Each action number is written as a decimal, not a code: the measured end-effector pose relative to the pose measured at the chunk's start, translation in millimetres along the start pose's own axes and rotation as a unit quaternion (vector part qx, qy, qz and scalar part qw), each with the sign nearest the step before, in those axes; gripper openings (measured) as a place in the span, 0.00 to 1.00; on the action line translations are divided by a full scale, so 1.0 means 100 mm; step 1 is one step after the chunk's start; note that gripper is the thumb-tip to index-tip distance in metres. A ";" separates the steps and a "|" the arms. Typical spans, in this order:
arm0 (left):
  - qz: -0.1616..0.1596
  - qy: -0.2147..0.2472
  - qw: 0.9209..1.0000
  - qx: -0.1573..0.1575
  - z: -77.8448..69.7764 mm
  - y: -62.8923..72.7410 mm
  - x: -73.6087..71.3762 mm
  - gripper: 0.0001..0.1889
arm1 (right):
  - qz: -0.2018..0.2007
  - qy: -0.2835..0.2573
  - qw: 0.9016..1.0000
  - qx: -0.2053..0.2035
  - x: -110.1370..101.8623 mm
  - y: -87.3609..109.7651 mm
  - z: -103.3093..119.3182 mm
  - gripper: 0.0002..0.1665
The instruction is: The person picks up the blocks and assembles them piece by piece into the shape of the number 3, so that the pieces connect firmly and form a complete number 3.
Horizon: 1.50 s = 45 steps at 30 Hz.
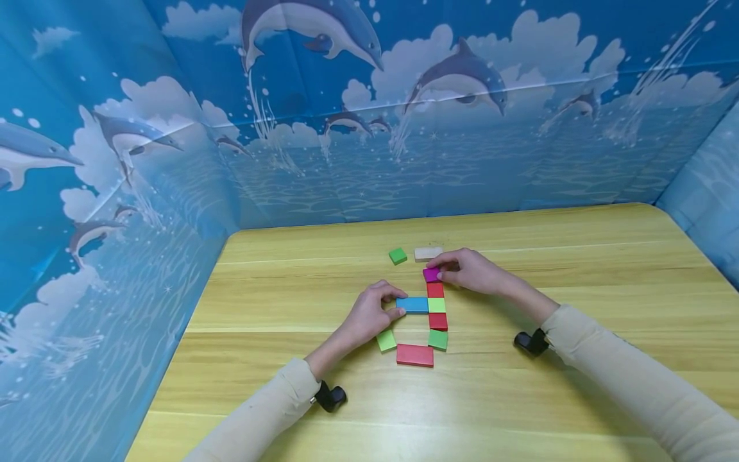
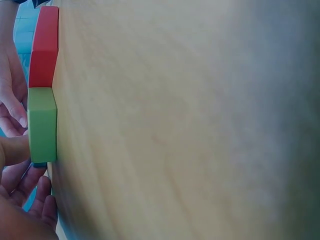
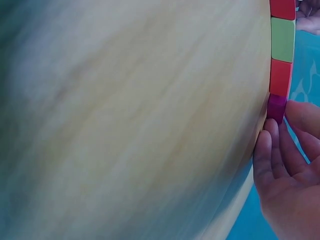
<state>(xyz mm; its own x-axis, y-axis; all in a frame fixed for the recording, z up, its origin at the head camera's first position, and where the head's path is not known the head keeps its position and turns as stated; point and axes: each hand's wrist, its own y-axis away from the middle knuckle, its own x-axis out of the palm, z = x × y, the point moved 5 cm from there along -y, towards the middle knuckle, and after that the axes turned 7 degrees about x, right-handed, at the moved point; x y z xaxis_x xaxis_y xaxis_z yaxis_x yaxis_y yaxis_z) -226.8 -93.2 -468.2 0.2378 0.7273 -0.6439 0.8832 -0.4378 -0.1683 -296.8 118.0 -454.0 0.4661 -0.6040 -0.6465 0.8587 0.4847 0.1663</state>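
With thumb and forefinger, my left hand pinches the left end of a long blue block. The block's right end meets a lime block in a column. At the column's far end, my right hand pinches a purple block, also visible in the right wrist view. Below the purple block run a red block, the lime one, another red block and a tilted green block. A wide red block and a light green block curve round to the left.
Beyond the column, a green square block and a cream block lie on the wooden table, the cream one close to my right fingertips. A dolphin-printed blue curtain rises along the table's back and left edges.
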 end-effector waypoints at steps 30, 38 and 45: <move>0.005 -0.004 1.000 -0.013 0.01 0.00 0.00 0.12 | -0.046 0.020 0.999 -0.022 -0.01 0.17 0.10 0.19; 0.005 -0.002 1.000 -0.016 0.00 0.00 0.00 0.12 | -0.061 0.047 0.996 -0.042 0.02 0.39 0.22 0.17; 0.005 0.001 1.000 -0.012 -0.01 0.00 -0.01 0.12 | -0.064 0.099 0.991 -0.059 0.15 0.55 0.29 0.18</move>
<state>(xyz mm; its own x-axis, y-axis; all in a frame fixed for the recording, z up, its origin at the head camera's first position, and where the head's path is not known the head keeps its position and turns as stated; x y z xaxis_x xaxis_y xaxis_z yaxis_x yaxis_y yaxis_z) -226.9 -92.9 -467.2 0.2478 0.7233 -0.6445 0.8900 -0.4327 -0.1434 -236.6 117.7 -432.8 0.2948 -0.5350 -0.7917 0.8715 0.4904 -0.0069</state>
